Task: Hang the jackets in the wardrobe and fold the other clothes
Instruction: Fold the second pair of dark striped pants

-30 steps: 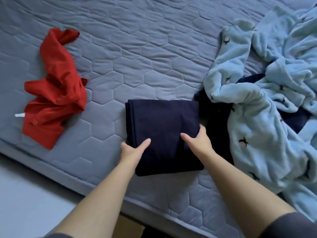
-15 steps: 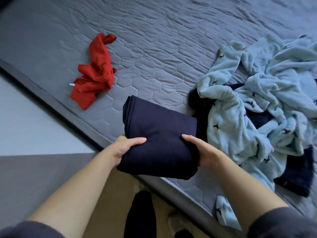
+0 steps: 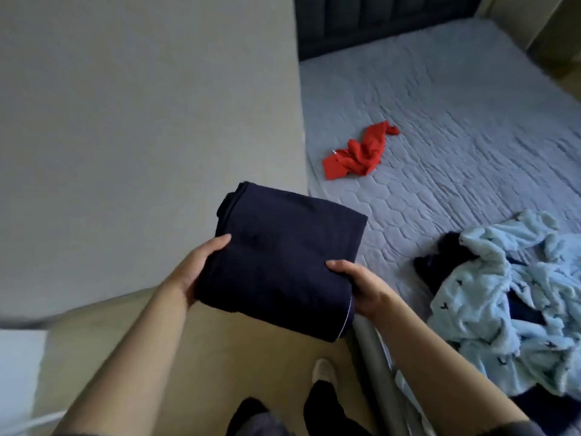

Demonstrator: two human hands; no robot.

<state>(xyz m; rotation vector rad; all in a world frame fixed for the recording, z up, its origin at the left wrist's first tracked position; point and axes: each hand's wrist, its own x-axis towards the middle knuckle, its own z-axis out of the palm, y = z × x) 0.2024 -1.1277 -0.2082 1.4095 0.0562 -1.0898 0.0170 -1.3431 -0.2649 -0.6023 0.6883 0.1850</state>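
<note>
— How is the folded navy garment (image 3: 283,256) held?
— It is clasped at both sides by the left hand (image 3: 201,272) and right hand (image 3: 361,287), thumbs on top, over the floor left of the bed (image 3: 440,99).
— What could be undone?
— The soft, squared layers could be slid apart if tilted. A crumpled red garment (image 3: 358,152) and a fluffy blue fleece (image 3: 518,294) are left unfolded.

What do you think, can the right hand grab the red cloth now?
Probably not: the right hand grips the folded navy garment, and the red cloth lies far off on the bed.
</note>
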